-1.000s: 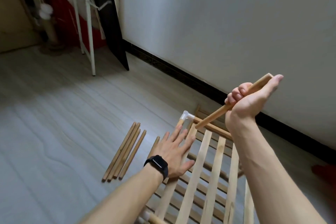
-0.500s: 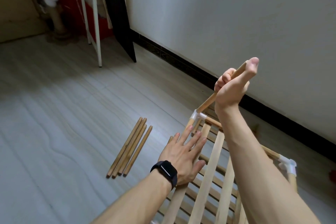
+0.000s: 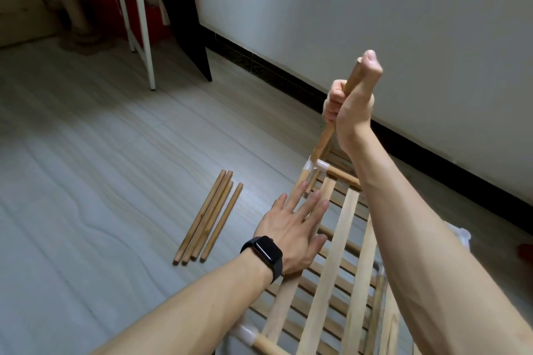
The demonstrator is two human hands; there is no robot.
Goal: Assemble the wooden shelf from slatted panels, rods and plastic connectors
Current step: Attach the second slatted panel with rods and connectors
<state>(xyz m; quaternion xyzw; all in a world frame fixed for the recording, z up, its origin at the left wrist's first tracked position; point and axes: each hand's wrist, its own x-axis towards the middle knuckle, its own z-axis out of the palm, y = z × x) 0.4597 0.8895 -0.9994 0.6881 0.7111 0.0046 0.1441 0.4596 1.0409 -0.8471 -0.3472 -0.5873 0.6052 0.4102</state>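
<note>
Curling our right grip (image 3: 353,106) tight around a near-upright rod (image 3: 326,138), we set its lower end at the white corner connector (image 3: 317,166) of the slatted panel (image 3: 343,228) on the floor (image 3: 101,181). Our left grip (image 3: 288,230) presses flat, fingers spread, on the panel's edge. Four spare rods (image 3: 209,219) lie just beside it. Our watch (image 3: 264,253) face is dark.

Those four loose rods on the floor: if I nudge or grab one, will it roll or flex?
Likely to roll: the loose rods look round and lie on a smooth floor, so a sideways nudge could scatter them. Probably stiff and light: a similar rod looks straight while the right hand grips only its upper part.
</note>
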